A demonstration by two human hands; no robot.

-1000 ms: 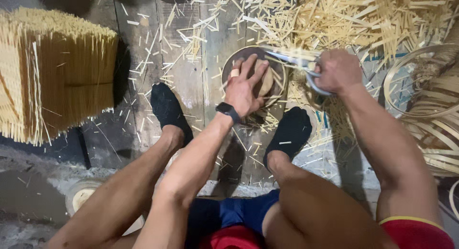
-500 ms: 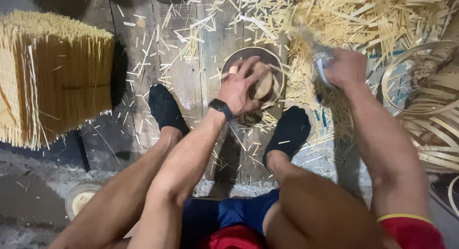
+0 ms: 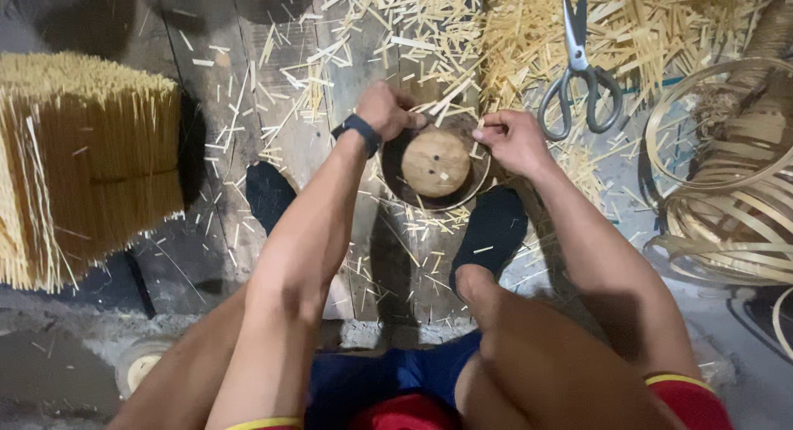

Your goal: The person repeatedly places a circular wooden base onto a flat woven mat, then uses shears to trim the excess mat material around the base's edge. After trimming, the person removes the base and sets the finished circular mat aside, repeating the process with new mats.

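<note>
Both hands work the far rim of the round wooden form (image 3: 435, 161): left hand (image 3: 385, 109) clenched on a thin bamboo strip (image 3: 450, 110), right hand (image 3: 514, 141) pinching at the rim, scissors (image 3: 581, 71) beyond lying untouched.

**Bare arms, dark socks, a wrist band**

The person wears a dark band (image 3: 357, 133) on the left wrist, black socks (image 3: 491, 232) on both feet, blue shorts (image 3: 388, 376) and a red garment with yellow-trimmed sleeves (image 3: 690, 397). Arms and legs are bare.
</note>
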